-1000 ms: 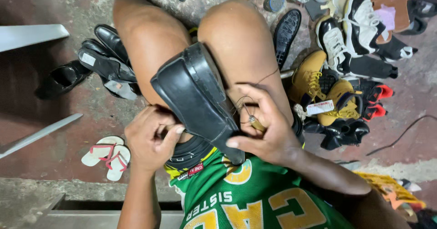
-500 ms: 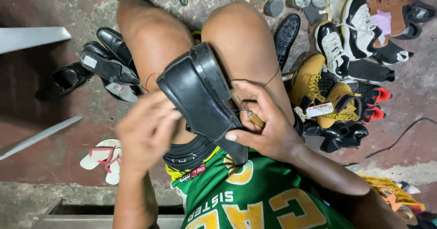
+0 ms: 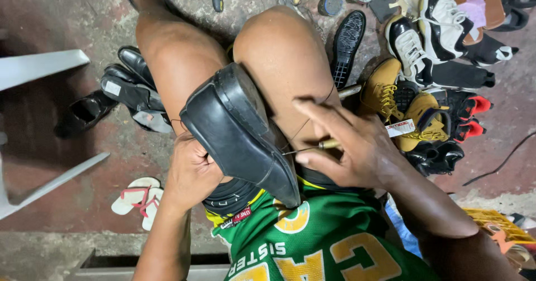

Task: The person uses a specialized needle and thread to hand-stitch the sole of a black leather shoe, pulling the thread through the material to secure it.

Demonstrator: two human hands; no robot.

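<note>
Left hand (image 3: 190, 172) dropped beside black shoe (image 3: 237, 133), perhaps touching.

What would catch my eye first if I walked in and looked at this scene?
A black shoe lies sole-up across the seated person's knees, dead centre. The left hand grips it from below, while the right hand holds a thin awl-like tool against its edge. To the right, a jumble of shoes covers the floor, with tan boots and black-and-white sneakers standing out.

A small white tag (image 3: 400, 128) with red print lies on the tan boots, right of centre; a pale label (image 3: 113, 88), perhaps paper, sits on a black shoe at left.
</note>
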